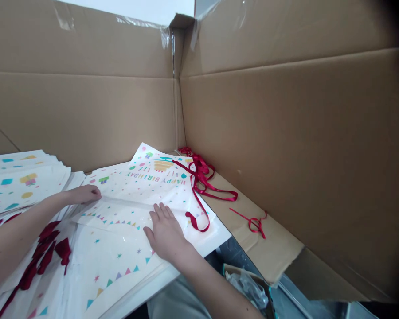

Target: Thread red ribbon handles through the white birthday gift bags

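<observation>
A white sheet printed "HAPPY BIRTHDAY" (146, 190) lies in front of me, with coloured bunting and a cake on it; I cannot tell whether it is a flat bag. My left hand (84, 195) is closed, fingers pinched on the sheet's fold near its left side. My right hand (164, 230) rests flat on the sheet, fingers stretched out. Beyond it, a loose red ribbon (202, 177) trails over the sheet's right edge. Below my left forearm, several dark red ribbon ends (48, 252) stick out from a layered white stack.
Tall cardboard walls (286, 133) enclose the back and right. At the left stands a pile of similar printed sheets (26, 177). A small red ribbon piece (255, 223) lies on the cardboard flap at right. Below it, a box holds clear plastic (249, 288).
</observation>
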A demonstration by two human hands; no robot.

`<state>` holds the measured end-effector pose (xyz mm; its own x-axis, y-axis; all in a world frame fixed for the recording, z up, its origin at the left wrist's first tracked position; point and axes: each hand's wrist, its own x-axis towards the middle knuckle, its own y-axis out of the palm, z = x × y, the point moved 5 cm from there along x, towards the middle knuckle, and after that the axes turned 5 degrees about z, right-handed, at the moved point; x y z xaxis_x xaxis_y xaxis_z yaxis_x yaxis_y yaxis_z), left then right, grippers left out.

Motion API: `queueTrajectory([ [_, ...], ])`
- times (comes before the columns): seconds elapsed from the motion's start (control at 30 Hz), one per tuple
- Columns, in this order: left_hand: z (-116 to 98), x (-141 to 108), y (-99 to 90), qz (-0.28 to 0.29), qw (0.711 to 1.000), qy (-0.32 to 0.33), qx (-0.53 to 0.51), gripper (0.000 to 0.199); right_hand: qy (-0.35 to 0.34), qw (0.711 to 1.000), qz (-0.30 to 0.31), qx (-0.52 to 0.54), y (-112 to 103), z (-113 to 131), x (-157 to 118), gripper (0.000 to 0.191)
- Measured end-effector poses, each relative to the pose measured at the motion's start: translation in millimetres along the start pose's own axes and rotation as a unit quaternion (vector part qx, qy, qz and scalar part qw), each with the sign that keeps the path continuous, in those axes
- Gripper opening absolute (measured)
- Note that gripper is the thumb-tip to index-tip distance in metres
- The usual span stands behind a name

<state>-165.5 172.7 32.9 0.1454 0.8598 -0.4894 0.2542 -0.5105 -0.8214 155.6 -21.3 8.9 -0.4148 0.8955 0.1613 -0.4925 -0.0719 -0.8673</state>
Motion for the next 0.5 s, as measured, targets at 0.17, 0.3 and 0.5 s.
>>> queueTrajectory([
  [0.17, 2.3, 1.6, -5.5, 0.016, 0.999, 0.036, 0.02, 0.04, -0.004, 1.0, -0.005, 0.003, -1.3, -0.3, -1.3, 0.056],
  [0.3, 0.3, 2.8, -7.8, 0.036, 0.994, 0.092, 0.043, 0.027, -0.005, 1.0, -0.006, 0.004, -1.1, -0.6, -1.8, 0.055],
  [0.5, 3.9, -7.7, -13.2, 0.119, 0.988, 0.036, -0.093, 0.027, -0.01, 1.0, 0.002, 0.02, -4.4, 0.0, -3.5, 0.056],
])
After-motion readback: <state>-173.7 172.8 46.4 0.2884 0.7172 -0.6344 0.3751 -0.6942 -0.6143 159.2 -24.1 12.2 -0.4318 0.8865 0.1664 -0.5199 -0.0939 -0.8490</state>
